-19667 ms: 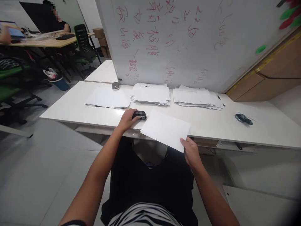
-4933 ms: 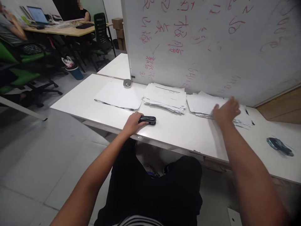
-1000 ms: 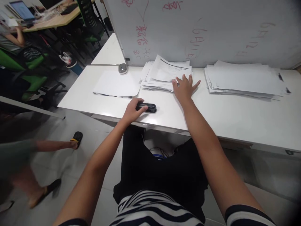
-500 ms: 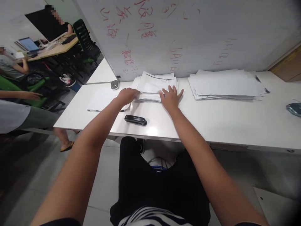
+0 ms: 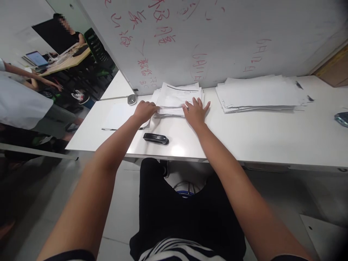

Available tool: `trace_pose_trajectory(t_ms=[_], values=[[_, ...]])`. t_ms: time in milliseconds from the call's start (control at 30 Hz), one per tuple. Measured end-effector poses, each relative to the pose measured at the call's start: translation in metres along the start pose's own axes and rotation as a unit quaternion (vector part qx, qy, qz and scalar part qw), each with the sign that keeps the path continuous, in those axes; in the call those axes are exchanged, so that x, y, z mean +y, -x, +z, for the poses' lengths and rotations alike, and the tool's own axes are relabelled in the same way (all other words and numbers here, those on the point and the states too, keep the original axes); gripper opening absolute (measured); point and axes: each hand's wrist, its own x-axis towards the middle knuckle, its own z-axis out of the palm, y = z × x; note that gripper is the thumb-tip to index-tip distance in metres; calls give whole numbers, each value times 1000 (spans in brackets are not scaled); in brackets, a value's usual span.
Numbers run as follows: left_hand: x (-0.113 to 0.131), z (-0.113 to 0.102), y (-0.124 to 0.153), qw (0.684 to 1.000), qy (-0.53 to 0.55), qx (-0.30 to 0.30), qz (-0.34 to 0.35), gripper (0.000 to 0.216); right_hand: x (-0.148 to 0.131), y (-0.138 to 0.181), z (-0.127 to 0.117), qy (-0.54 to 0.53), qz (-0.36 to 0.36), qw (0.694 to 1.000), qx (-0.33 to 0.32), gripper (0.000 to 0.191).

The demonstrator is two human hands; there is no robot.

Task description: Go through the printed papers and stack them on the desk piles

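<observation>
A stack of printed paper (image 5: 176, 95) lies on the white desk against the whiteboard, its top sheet a little raised and curved. My left hand (image 5: 145, 110) is at the stack's near left corner, with fingers curled on the sheets' edge; the fingertips are partly hidden. On the near right part of the same stack rests my right hand (image 5: 195, 111), fingers spread and lying flat, thumb toward the left. A black stapler (image 5: 156, 138) sits on the desk closer to me, between my forearms, touched by neither hand.
To the right is a wider paper stack (image 5: 261, 93). Loose sheets (image 5: 115, 115) with a pen (image 5: 108, 129) lie left, near a small grey device (image 5: 132, 99). A whiteboard (image 5: 231, 43) closes off the back. A person in a white shirt (image 5: 21, 101) is at the left.
Both hands stay at the paper stack with barely any movement. The view has shifted slightly. At the left, the person in white has come further into view.
</observation>
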Motion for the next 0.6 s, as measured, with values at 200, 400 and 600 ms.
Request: trace_pose_trajectory(t_ms=[200, 400, 600], values=[[-3, -6, -4, 999, 11, -38, -15, 36, 0, -1, 0, 3, 5, 1000, -8, 46], [-4, -7, -9, 996, 61, -48, -47, 36, 2, -1, 2, -10, -1, 1000, 11, 46], [5, -4, -6, 993, 103, 30, -40, 31, 2, -1, 0, -10, -1, 1000, 8, 46]])
